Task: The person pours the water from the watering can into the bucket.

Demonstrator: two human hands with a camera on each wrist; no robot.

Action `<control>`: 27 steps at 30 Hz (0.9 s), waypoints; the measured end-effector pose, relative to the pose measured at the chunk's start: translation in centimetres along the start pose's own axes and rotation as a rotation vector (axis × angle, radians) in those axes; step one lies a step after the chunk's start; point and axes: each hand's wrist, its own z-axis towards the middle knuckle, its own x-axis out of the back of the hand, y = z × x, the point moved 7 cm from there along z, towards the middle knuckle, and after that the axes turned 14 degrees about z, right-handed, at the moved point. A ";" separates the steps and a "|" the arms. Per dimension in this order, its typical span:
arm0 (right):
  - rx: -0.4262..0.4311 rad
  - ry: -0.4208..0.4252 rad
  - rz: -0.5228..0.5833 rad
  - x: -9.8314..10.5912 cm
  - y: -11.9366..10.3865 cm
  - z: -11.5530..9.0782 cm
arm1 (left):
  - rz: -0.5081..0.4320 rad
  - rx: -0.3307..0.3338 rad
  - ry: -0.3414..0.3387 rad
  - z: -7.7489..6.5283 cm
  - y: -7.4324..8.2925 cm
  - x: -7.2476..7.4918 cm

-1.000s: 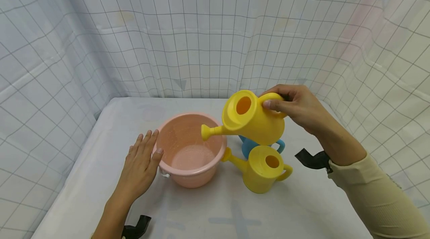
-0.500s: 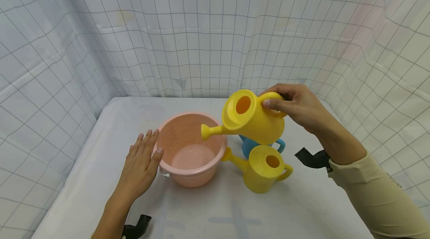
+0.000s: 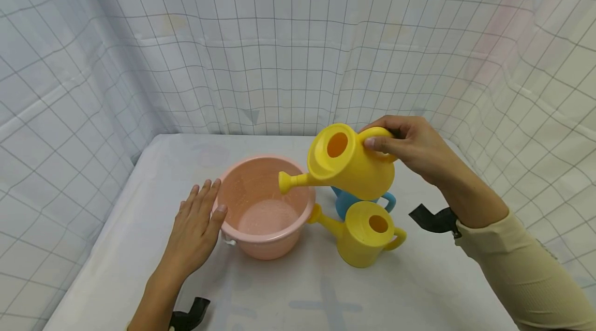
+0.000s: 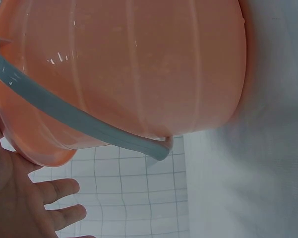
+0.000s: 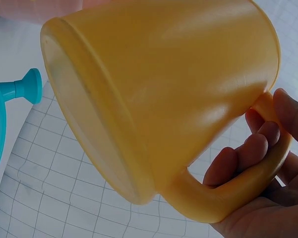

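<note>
My right hand grips the handle of a yellow watering can, its fingers curled through the loop in the right wrist view. The can is held in the air and tilted left, with its spout over the inside of a pink bucket. Fine drops or streaks show on the bucket's inner wall; whether water is flowing now I cannot tell. My left hand lies with straight fingers against the bucket's left rim. In the left wrist view the bucket's grey handle hangs down along its outer wall.
A second yellow watering can stands on the white-covered table, its spout close to the bucket's right side. Behind it sits a blue watering can, partly hidden by the raised one. White checked curtains enclose the table's back and sides.
</note>
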 end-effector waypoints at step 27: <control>0.004 -0.017 0.014 -0.1 0.1 -0.1 | -0.009 -0.003 0.018 0.0 -0.2 -0.2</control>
